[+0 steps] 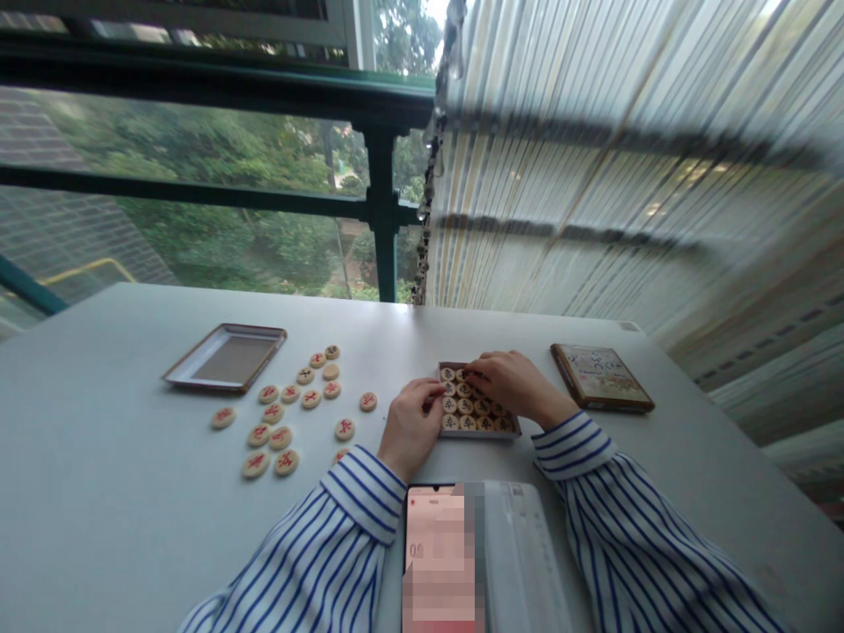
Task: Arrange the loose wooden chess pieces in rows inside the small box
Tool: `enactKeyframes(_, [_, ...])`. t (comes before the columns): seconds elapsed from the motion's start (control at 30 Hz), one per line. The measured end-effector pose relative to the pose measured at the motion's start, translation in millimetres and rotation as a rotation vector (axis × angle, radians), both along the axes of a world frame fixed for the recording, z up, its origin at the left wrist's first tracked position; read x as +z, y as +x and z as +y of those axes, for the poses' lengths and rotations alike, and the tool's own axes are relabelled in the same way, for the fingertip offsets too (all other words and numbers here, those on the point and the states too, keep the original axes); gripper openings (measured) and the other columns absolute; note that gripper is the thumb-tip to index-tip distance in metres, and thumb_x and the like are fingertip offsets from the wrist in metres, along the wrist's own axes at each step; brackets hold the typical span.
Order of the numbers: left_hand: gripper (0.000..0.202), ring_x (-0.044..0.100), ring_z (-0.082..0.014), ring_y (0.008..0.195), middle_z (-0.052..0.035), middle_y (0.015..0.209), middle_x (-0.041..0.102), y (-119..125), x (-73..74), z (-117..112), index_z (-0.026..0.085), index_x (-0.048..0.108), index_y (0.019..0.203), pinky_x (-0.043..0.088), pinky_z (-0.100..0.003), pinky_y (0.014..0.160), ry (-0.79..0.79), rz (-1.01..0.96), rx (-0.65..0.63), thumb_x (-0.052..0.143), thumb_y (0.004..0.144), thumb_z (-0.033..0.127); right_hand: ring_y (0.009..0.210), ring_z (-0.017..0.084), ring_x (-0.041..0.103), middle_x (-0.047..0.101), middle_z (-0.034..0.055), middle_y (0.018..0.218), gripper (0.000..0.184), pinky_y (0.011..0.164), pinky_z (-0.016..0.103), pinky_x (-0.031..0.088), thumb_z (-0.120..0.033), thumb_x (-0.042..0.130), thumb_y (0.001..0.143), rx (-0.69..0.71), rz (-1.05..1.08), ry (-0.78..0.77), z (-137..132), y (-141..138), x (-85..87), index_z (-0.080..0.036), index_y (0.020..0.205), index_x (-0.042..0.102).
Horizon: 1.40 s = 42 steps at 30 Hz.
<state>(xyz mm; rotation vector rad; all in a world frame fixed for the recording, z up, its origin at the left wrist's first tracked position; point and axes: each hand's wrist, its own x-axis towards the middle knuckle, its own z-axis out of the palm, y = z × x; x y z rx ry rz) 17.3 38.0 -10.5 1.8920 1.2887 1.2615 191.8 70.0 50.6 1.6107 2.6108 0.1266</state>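
A shallow open box (484,434) lies in front of me, filled with rows of round wooden Chinese chess pieces (467,423) with dark characters. My left hand (414,424) is closed at the box's left edge, with thumb and fingertips on the rim beside the upper pieces. From the right, my right hand (511,382) reaches over the box. Its bent fingers are closed on a chess piece in the top row, and the hand hides part of the upper right rows. To the left, several loose pieces (286,462), mostly with red characters, are scattered on the table.
The white table (132,527) stands by a window with green bars. An empty tray-like lid (224,359) lies at the back left, and a brown printed box (603,378) at the right. Below my hands are a phone (439,563) and a pale case (524,563). String curtains hang behind.
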Motion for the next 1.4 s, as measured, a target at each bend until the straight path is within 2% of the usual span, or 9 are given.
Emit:
enactKeyframes(0.17, [0.02, 0.058, -0.0153, 0.092, -0.0052, 0.098, 0.063, 0.2, -1.9, 1.0, 0.017, 0.064, 0.088, 0.048, -0.03, 0.084, -0.018, 0.01, 0.001, 0.049, 0.075, 0.011, 0.085, 0.017, 0.058, 0.064, 0.0066, 0.093, 0.033, 0.069, 0.027, 0.036, -0.036, 0.034, 0.089, 0.002, -0.002, -0.001, 0.2, -0.3, -1.6, -0.022, 0.098, 0.062])
enactKeyframes(0.47, [0.02, 0.059, -0.0148, 0.089, -0.0056, 0.097, 0.063, 0.6, 1.6, -0.5, 0.017, 0.064, 0.087, 0.05, -0.028, 0.079, -0.018, 0.001, 0.002, 0.049, 0.075, 0.011, 0.084, 0.017, 0.058, 0.064, 0.0069, 0.093, 0.033, 0.069, 0.027, 0.036, -0.036, 0.034, 0.089, -0.008, -0.002, -0.01, 0.0, -1.6, -0.7, -0.022, 0.099, 0.062])
enactKeyframes(1.4, [0.02, 0.06, -0.0145, 0.088, -0.0052, 0.096, 0.063, 0.6, 3.0, -0.6, 0.017, 0.065, 0.086, 0.051, -0.027, 0.077, -0.018, 0.008, 0.012, 0.05, 0.074, 0.01, 0.084, 0.018, 0.058, 0.065, 0.0075, 0.093, 0.033, 0.07, 0.027, 0.037, -0.036, 0.035, 0.089, -0.013, -0.011, -0.01, -0.5, -1.0, 0.3, -0.021, 0.098, 0.062])
